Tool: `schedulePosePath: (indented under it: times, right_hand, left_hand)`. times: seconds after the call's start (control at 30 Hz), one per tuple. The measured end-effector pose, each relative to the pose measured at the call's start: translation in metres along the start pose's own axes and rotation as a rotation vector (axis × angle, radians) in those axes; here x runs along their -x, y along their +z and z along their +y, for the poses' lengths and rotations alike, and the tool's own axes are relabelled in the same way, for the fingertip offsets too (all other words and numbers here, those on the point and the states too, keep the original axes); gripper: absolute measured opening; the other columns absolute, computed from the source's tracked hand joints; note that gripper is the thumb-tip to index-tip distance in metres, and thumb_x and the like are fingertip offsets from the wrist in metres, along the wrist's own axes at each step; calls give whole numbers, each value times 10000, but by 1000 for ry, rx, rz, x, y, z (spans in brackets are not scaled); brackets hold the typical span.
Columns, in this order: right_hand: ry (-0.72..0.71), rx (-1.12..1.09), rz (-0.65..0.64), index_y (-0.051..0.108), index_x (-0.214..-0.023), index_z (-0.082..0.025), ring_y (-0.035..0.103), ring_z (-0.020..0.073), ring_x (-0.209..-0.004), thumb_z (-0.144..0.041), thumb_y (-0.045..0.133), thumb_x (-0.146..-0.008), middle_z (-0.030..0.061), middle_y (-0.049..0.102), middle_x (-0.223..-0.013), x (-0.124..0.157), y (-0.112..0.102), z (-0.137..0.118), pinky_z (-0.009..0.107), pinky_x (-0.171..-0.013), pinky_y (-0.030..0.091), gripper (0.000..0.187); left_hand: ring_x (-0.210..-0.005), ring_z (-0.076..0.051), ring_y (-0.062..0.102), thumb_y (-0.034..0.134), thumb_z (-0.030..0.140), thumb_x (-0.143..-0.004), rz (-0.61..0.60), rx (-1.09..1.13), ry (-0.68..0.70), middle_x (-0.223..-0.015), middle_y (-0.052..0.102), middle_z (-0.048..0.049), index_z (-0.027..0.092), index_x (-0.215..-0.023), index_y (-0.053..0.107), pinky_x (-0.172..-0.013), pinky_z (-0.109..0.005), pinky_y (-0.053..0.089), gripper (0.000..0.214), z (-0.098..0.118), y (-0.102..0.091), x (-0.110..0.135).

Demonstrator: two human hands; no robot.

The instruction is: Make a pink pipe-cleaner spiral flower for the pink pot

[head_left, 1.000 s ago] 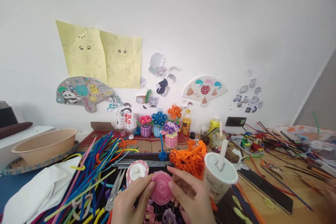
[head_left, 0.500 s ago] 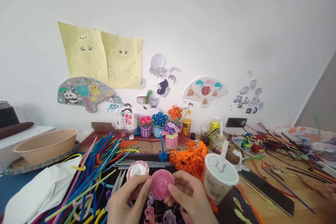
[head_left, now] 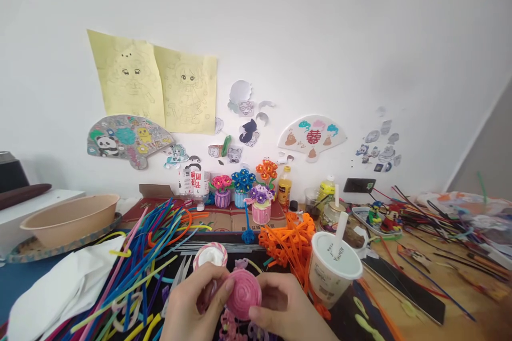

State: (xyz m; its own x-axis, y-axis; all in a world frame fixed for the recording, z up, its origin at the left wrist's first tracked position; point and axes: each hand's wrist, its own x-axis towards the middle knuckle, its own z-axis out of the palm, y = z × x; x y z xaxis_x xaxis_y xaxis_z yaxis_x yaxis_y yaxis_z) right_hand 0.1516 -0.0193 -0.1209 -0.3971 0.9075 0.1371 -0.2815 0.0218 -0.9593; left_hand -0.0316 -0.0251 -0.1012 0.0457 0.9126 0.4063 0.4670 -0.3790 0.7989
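A pink disc of coiled pipe cleaner (head_left: 243,294) is held up at the bottom middle, its spiral face toward me. My left hand (head_left: 196,302) pinches its left edge between thumb and fingers. My right hand (head_left: 291,305) grips the right side, thumb at the lower edge and fingers behind. Just beyond my left hand stands a small pink-and-white striped pot (head_left: 223,250) with white stuffing (head_left: 210,257) inside. Pink and purple pipe-cleaner flowers (head_left: 229,327) lie below the disc, partly hidden by it and my hands. Scissors (head_left: 180,277) rest left of the pot.
Loose coloured pipe cleaners (head_left: 148,256) spread over the left side. An orange pipe-cleaner heap (head_left: 290,242) and a lidded drink cup (head_left: 336,266) with a straw stand close to my right hand. A phone (head_left: 408,287) lies farther right. Finished flower pots (head_left: 261,212) stand at the back.
The disc has moved slightly down and left. My right thumb has slid to its lower edge. A purple flower now shows above the disc.
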Motion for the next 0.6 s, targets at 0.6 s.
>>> schedulePosePath:
  times: [0.6]
  right_hand:
    - [37,88,146,777,-722,-117,484,90,-473,-467,829,-639,15,618,-568,2,-10,1,198,-459,373,363]
  left_hand:
    - [-672,-140,567,589,402,-863,-156,42,117,-702,640,14,220,-700,635,-611,-214,410,248,6,2,-1]
